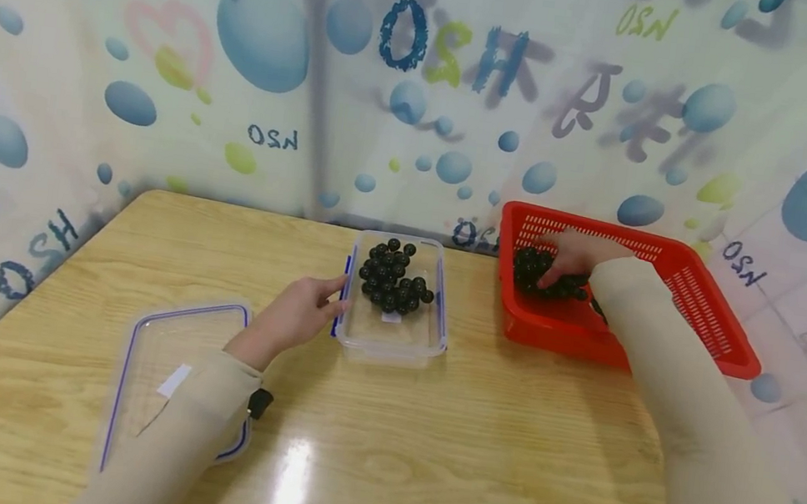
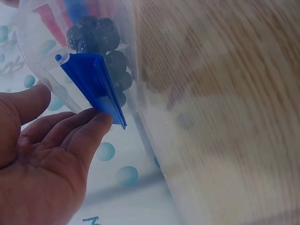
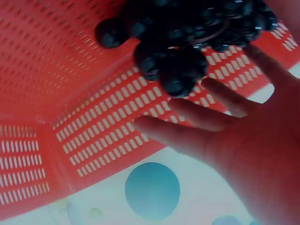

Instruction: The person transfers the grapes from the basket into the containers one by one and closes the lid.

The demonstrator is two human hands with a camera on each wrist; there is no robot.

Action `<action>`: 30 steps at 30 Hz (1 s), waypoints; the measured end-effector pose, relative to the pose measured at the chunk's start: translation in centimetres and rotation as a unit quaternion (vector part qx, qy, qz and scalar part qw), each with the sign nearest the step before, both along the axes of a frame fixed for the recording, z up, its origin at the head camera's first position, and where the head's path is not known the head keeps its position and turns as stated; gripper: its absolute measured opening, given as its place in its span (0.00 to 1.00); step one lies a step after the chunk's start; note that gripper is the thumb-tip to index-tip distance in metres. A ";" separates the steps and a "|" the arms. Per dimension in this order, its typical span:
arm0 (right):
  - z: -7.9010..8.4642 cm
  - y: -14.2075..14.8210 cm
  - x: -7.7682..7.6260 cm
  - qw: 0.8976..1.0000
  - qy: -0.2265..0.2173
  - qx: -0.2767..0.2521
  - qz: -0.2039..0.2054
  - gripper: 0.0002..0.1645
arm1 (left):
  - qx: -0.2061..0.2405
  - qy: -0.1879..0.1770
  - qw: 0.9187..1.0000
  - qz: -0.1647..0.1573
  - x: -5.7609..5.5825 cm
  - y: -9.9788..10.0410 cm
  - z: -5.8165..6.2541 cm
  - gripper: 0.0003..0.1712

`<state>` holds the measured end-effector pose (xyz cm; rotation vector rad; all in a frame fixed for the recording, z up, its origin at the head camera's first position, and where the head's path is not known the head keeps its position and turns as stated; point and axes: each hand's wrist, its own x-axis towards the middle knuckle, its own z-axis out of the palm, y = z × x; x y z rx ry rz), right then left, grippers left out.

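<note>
A clear plastic container (image 1: 393, 339) with blue side clips stands on the table, a bunch of dark grapes (image 1: 393, 278) inside it. Beside its left wall is my left hand (image 1: 296, 312), fingers fairly straight, fingertips against the blue clip (image 2: 96, 84) in the left wrist view. My right hand (image 1: 579, 253) reaches into a red basket (image 1: 553, 329) over a second bunch of dark grapes (image 1: 531, 269). In the right wrist view, the fingers (image 3: 173, 133) of that hand are spread and nearly straight, tips at the edge of the dark bunch.
A clear lid (image 1: 163, 332) with a blue seal lies on the wooden table (image 1: 454, 452) at the left, partly covered by my left sleeve (image 1: 190, 419). Behind the table hangs a patterned curtain (image 1: 357, 137), close to the basket's back edge.
</note>
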<state>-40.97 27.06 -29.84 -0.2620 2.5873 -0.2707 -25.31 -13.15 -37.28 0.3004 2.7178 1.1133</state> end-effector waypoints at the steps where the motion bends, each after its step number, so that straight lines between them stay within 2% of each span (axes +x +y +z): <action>1: -0.6 0.5 -0.6 1.000 -0.007 -0.002 0.003 0.58 | 0.000 0.002 1.000 -0.001 0.0 0.0 0.0 0.32; 6: -2.3 1.3 -1.9 0.998 -0.049 -0.028 -0.007 0.64 | 0.002 0.014 1.000 -0.004 0.1 -0.1 -0.1 0.31; 8: -2.1 1.1 -1.4 0.998 -0.053 -0.033 -0.016 0.65 | 0.005 0.019 1.000 -0.003 0.1 -0.1 0.0 0.31; 14: -1.9 0.9 -0.5 0.999 -0.027 -0.027 -0.021 0.61 | 0.008 0.010 1.000 0.001 0.2 -0.3 0.2 0.31; 20: -2.4 1.4 -0.5 1.000 0.000 -0.013 -0.006 0.56 | 0.008 -0.005 1.000 0.007 0.1 -0.2 0.4 0.32; 30: -2.6 1.7 -0.3 1.000 0.011 -0.010 -0.017 0.52 | 0.001 0.009 1.000 0.004 -0.3 0.0 -0.2 0.31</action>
